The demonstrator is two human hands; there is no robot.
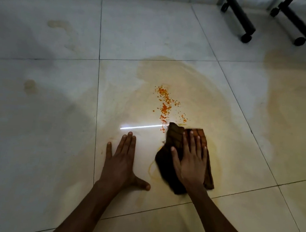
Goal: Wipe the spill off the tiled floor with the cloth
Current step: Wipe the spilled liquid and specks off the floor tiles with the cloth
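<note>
Right hand (190, 160) flat, fingers straight and spread, pressing crumpled brown striped cloth (174, 164) onto pale glossy tiled floor (39, 126) just below orange spatter of spill (164, 105); left hand (120, 160) open, palm down beside it.

We see one wide view from the head, looking forward and steeply down, close over the tiled floor (40, 108), chair legs (242, 18) at the far edge.
</note>
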